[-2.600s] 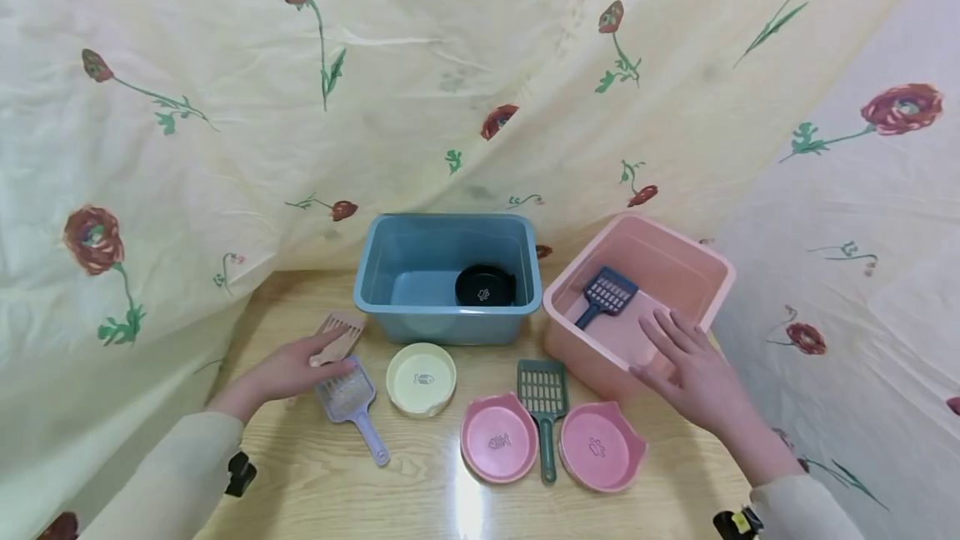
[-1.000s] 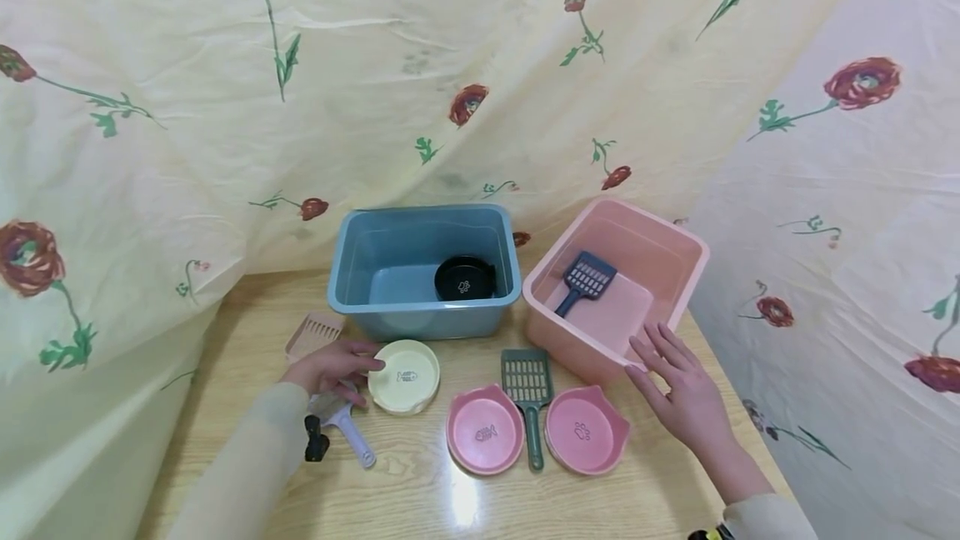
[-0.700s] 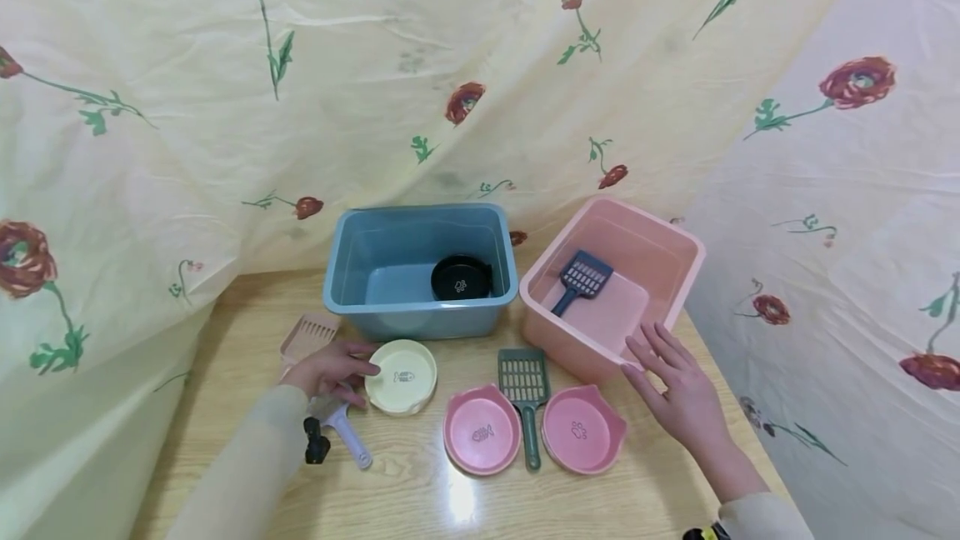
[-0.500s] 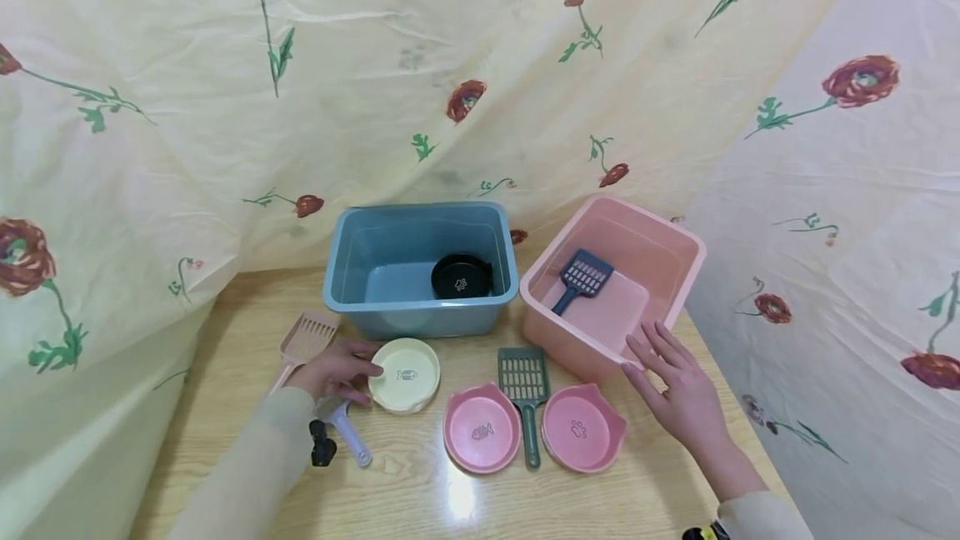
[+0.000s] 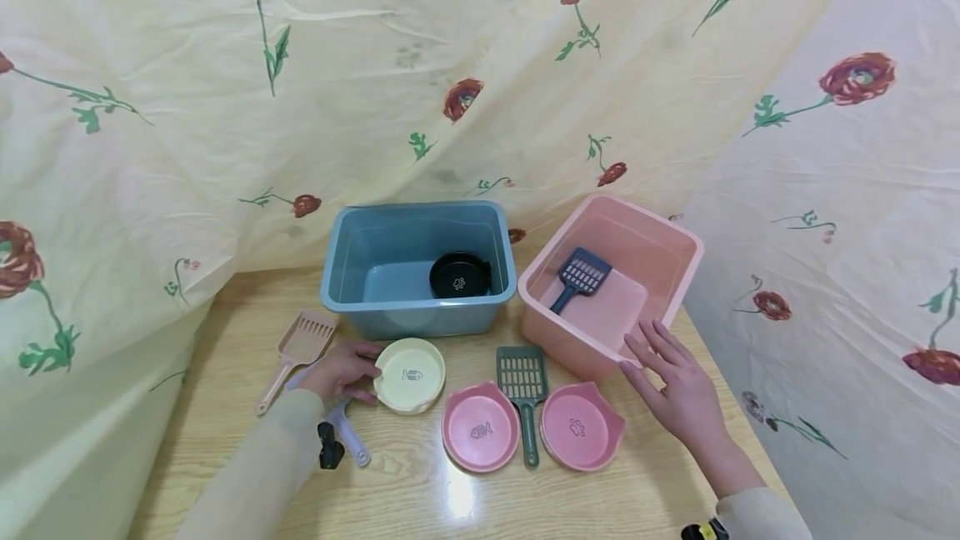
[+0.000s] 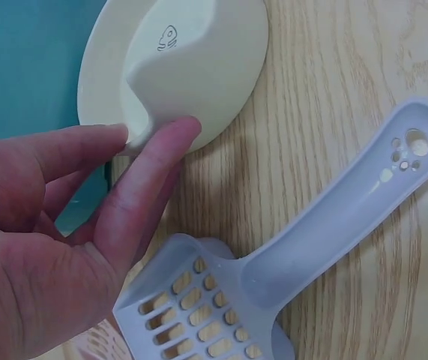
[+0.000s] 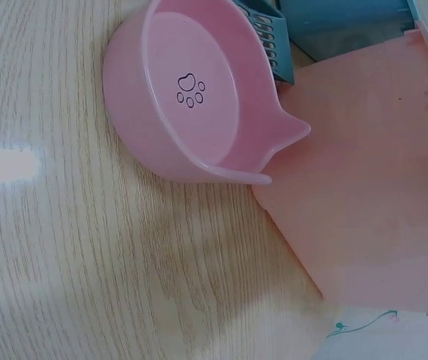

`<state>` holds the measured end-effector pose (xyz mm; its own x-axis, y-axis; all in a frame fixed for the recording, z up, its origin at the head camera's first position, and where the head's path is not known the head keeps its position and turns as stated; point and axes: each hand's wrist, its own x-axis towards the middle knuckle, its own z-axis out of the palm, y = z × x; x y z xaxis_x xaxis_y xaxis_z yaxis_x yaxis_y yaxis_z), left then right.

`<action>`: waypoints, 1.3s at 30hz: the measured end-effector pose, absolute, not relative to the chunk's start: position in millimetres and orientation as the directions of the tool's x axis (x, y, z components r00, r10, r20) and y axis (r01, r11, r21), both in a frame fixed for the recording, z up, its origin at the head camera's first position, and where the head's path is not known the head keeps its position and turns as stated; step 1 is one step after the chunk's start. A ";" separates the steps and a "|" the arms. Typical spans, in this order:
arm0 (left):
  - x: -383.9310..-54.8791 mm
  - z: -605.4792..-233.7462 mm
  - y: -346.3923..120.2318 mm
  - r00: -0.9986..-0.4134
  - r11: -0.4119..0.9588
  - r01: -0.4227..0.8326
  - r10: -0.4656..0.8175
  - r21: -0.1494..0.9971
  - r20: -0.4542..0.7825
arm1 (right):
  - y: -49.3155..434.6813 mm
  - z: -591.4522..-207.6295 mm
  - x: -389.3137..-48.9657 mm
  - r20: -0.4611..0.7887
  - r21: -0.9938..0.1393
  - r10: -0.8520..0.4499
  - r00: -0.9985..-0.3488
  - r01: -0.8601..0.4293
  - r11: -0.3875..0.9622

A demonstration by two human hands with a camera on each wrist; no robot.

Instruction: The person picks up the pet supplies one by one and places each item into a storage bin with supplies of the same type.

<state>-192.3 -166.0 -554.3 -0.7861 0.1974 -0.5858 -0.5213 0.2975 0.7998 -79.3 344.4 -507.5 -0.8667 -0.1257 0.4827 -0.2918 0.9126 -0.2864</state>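
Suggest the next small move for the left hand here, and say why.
The left hand should probably raise the round, cream, plastic-looking bowl toward the rectangular, blue, plastic-looking tub. Its fingertips appear to pinch the cream bowl's rim, the tub stands just beyond it, and a round black bowl with a paw print already lies inside that tub.

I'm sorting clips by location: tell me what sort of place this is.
Likely a staged indoor tabletop: cream flower-printed cloth hangs behind a pale wood-grain table bearing a blue rectangular plastic tub.
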 end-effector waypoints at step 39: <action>-189.3 -440.4 -220.0 -0.795 0.523 -0.224 0.390 0.822 -0.465 | 340.3 -512.4 -82.4 0.542 -0.308 -0.121 -0.832 -0.331 0.892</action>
<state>-189.3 -220.0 -440.4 -0.7946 0.3903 -0.4650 -0.2239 0.5234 0.8221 -82.4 340.3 -512.4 -0.8317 -0.1213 0.5419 -0.3309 0.8919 -0.3082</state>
